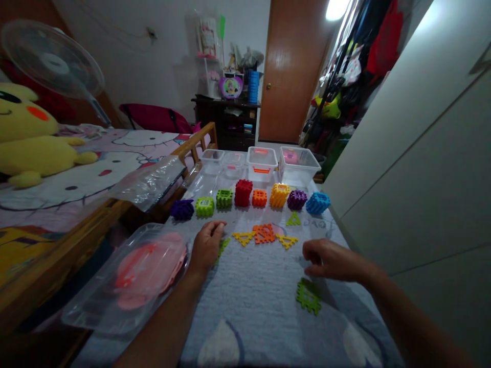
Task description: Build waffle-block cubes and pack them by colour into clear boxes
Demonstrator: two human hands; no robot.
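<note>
My left hand [207,246] is closed beside a green piece [221,250], partly hidden by it; whether the fingers grip that piece is unclear. My right hand [321,259] has curled fingers just above a green square piece [308,296] lying on the cloth; its fingertips are too dim to tell what they hold. Between the hands lies an orange square piece [264,234] with a yellow triangle [244,238] at its left and another yellow triangle [287,240] at its right. Behind them sits a green triangle [293,219].
Stacks of pieces stand in a row, among them red [243,193], yellow [279,196] and blue [318,203]. Clear bins [299,166] are behind. A plastic lid [99,301] with pink items lies left, near the wooden bed rail [115,220]. A cabinet rises at right.
</note>
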